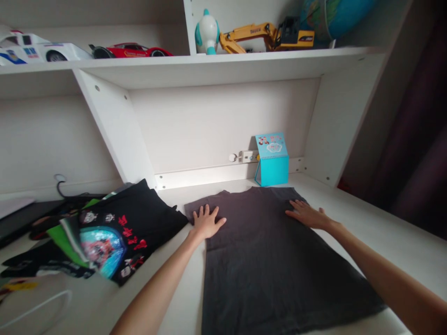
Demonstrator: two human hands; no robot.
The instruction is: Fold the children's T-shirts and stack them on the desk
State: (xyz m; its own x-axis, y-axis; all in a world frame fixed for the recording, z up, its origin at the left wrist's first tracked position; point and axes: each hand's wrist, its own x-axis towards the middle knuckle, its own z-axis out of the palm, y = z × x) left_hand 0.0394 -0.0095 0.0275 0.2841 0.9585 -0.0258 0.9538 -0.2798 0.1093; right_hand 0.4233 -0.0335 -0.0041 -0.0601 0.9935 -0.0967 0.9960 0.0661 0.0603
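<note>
A dark grey T-shirt [258, 260] lies spread out on the white desk, its neck toward the back and its hem toward me. My left hand [206, 223] rests flat with fingers spread on the shirt's left shoulder and sleeve area. On the opposite side, my right hand [309, 215] lies palm down with fingers stretched over the right shoulder edge. Neither hand grips the cloth. Left of the shirt is a pile of clothes, topped by a black garment [153, 218] with a colourful print and red lettering.
A blue desk calendar [274, 170] stands behind the shirt, beside a white power socket [249, 157]. Overhead, a shelf [223, 70] carries a white toy car [42, 49], a red toy car [134, 50], a yellow toy excavator [268, 36] and a globe [338, 16]. A black hanger [66, 193] lies at left.
</note>
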